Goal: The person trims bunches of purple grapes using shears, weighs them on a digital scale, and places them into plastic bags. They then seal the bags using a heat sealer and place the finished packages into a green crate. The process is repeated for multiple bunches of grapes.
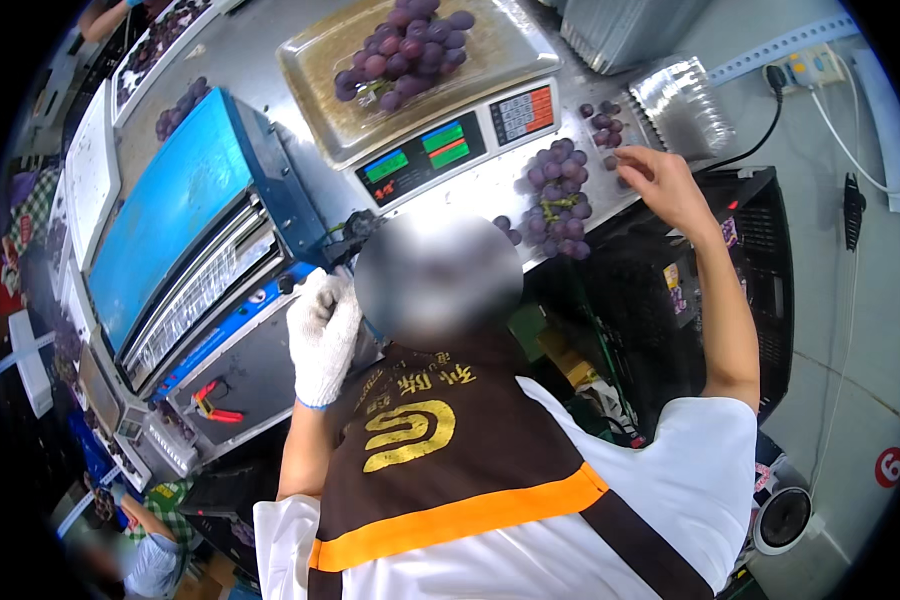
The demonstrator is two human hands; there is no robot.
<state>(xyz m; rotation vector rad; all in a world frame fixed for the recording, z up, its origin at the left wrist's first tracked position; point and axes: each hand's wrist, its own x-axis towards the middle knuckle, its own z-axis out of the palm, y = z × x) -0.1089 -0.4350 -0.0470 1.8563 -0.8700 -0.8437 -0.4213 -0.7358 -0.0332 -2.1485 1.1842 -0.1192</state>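
Note:
My right hand (pixel 667 188), bare, reaches over the table's right edge. Its thumb and fingertips close in a pinch at a small loose grape (pixel 611 162). Several more loose grapes (pixel 606 128) lie just beyond it. Left of this hand rests a bunch of purple grapes (pixel 558 195) with green stems showing. My left hand (pixel 325 338) wears a white knit glove and is held beside the blue wrapping machine (pixel 175 215). Its fingers are curled, and whatever they may hold is hidden.
A scale (pixel 440 150) with a metal pan carries another grape bunch (pixel 405 52). Clear plastic boxes (pixel 670 100) are stacked at the right. Black crates (pixel 760 260) stand below the table edge. Red-handled pliers (pixel 215 403) lie left. Another person (pixel 155 560) is at lower left.

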